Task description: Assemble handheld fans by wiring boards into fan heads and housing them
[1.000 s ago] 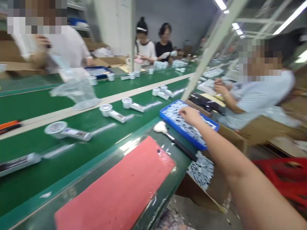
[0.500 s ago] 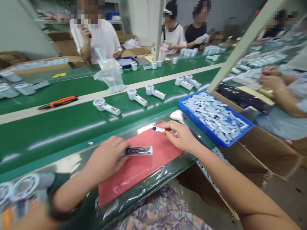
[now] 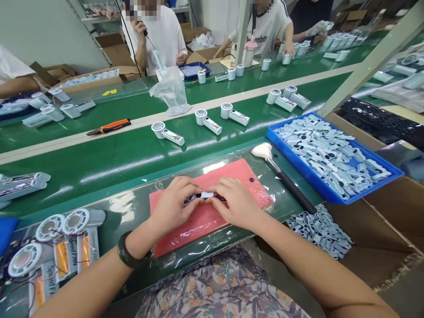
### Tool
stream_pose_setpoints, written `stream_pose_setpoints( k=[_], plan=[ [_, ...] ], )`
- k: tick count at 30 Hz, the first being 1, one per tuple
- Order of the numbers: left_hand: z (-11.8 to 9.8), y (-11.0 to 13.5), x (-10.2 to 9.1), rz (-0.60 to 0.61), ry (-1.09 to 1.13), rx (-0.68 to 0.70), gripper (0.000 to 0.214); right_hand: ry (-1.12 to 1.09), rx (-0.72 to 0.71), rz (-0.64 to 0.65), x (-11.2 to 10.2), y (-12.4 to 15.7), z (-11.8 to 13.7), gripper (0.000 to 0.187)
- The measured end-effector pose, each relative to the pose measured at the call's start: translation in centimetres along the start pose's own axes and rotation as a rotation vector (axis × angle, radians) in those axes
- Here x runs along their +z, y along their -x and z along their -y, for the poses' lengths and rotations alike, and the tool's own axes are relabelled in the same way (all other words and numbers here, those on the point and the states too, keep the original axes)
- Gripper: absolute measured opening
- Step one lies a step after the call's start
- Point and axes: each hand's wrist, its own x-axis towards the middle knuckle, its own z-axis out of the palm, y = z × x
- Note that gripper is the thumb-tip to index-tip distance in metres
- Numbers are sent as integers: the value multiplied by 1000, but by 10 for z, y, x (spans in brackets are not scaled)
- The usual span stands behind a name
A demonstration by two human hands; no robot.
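Note:
My left hand [image 3: 175,201] and my right hand [image 3: 237,204] meet over a red mat [image 3: 172,238], fingers closed. Between their fingertips lies a small pale plastic strip [image 3: 208,194] with a black dot. It sits against a dark-faced fan handle piece, mostly covered by the fingers. My left fingers grip the handle piece's left end; my right thumb and fingers press on the strip's right end. Right of the mat lies a black-handled tool with a white lump on its end [image 3: 294,190]. A blue tray [image 3: 344,198] beyond it holds many similar pale strips.
Several white handheld fans [image 3: 172,137] lie on the green conveyor belt [image 3: 109,165]. Orange-handled pliers [image 3: 112,126] rest on its pale centre strip. Opened fans with orange parts and wires [image 3: 61,256] stand at left. A cardboard box [image 3: 371,229] is at right. Co-workers sit across the belt.
My two hands have come together over the mat. The right hand has brought the pale strip leftward onto the handle piece in my left hand. The view has also shifted.

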Motion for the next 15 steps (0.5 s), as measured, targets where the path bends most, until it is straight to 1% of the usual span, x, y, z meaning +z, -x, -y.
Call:
stream_pose_setpoints(
  k=[2, 4, 6, 7, 8, 10, 11, 13, 15],
  plan=[
    [-1, -2, 2, -3, 21, -40, 14, -83, 63, -12, 4, 0, -2, 15],
    [-2, -3, 3, 6, 23, -68, 15, -216, 145, -19, 8, 1, -4, 13],
    [-3, -2, 3, 14, 2, -62, 15, -329, 228, 1, 11, 1, -7, 13],
    [-4, 0, 2, 14, -14, -41, 14, -360, 259, 30, 11, 2, -8, 16],
    [-6, 3, 1, 17, -30, -12, 13, -365, 277, 71, 9, 3, -9, 25],
    [-11, 11, 2, 30, -67, 47, 12, -319, 252, 185, 3, 5, -8, 47],
    [-14, 16, 3, 35, -93, 68, 13, -283, 211, 248, -1, 6, -6, 52],
    [-20, 27, 7, 42, -154, 72, 20, -214, 120, 335, -6, 9, -2, 48],
    [-24, 36, 13, 28, -211, 41, 25, -162, 79, 341, -6, 13, 3, 43]
  ],
)
